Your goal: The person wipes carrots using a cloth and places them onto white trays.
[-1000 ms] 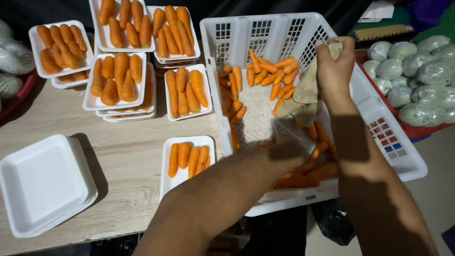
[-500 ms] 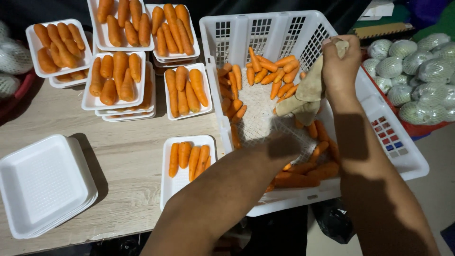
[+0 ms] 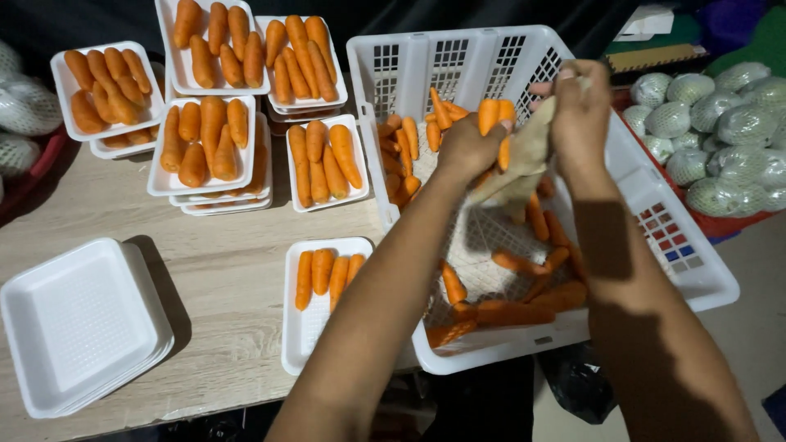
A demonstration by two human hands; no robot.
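Over the white plastic basket, my left hand grips a carrot whose orange top sticks up past the fingers. My right hand is raised beside it, closed on a beige cloth that hangs down against the carrot. Several loose carrots lie on the basket floor below. In front of the basket, on the wooden table, sits a white foam tray with several carrots lined up in its upper half.
Filled carrot trays are stacked at the back of the table. A stack of empty foam trays lies at the front left. Net-wrapped pale green vegetables fill a red bin on the right; more show at the far left.
My left hand rose from the basket's lower part with a carrot and met the cloth held in my right hand, which shifted slightly left.
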